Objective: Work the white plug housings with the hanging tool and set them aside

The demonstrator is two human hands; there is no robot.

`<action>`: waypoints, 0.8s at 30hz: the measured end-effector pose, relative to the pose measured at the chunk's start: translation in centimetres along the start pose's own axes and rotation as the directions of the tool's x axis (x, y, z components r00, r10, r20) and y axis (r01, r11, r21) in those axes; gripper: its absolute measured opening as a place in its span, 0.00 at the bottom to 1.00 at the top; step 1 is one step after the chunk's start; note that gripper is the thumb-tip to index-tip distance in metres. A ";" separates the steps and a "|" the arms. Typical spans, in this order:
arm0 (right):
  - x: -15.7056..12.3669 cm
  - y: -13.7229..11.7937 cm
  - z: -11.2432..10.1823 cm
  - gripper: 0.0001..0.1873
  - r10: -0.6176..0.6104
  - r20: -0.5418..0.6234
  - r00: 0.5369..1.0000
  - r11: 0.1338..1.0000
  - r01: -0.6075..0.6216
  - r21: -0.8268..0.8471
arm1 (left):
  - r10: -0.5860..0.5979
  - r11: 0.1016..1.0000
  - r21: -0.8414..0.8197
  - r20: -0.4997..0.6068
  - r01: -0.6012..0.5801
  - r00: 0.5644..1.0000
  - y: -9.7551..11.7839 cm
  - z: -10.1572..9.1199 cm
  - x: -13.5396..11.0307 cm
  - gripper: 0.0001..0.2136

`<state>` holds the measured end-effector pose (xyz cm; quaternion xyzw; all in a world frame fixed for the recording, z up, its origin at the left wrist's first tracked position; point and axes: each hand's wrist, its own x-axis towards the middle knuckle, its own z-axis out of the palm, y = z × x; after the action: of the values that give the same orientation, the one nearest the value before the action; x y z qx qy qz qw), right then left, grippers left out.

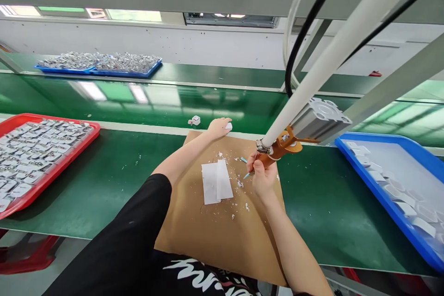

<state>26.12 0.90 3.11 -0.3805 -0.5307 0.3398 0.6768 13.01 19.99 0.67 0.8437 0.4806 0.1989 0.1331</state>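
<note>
My left hand (219, 127) reaches to the far edge of a brown cardboard sheet (222, 231), its fingers closed round a small white part (228, 126). My right hand (262, 173) is wrapped round the orange handle (277, 150) of a hanging tool on a white hose (333, 51), and a thin blue stick (247, 175) shows in the same hand. Two white paper slips (216, 181) lie on the cardboard between the hands, among white shavings.
Another small white part (194, 120) sits on the green conveyor belt (173, 101) just past my left hand. A red tray (52, 173) of white parts is at left, a blue tray (381, 194) of white parts at right, and blue trays (138, 74) of metal pieces far left.
</note>
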 end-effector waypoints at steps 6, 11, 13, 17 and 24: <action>-0.1 0.0 -0.1 0.19 -0.011 0.005 1.000 1.000 0.011 0.013 | 0.084 0.990 -0.117 0.021 -0.081 0.996 2.9 -1.9 -8.5 0.13; -0.9 -0.7 0.8 0.19 0.005 0.062 0.998 0.998 -0.009 0.062 | 0.168 0.972 -0.189 0.164 -0.136 0.972 4.4 -1.8 -15.9 0.13; -1.3 -1.2 1.3 0.19 0.011 0.104 0.995 0.996 -0.020 0.082 | 0.145 0.973 -0.205 0.177 -0.108 0.973 4.9 -1.7 -17.2 0.11; -2.2 -2.4 2.1 0.18 0.024 0.212 0.977 0.992 -0.050 0.114 | 0.157 0.946 -0.310 0.169 -0.099 0.973 5.1 -1.3 -18.2 0.09; -2.7 -3.2 2.8 0.15 0.060 0.313 0.948 0.975 -0.123 0.184 | 0.138 0.766 -0.642 0.130 -0.022 0.982 4.8 -0.4 -19.3 0.10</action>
<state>23.04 -2.50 5.04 -0.2771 -0.5737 0.4776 0.6049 7.60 0.88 -0.97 0.7818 0.3350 0.2831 0.4433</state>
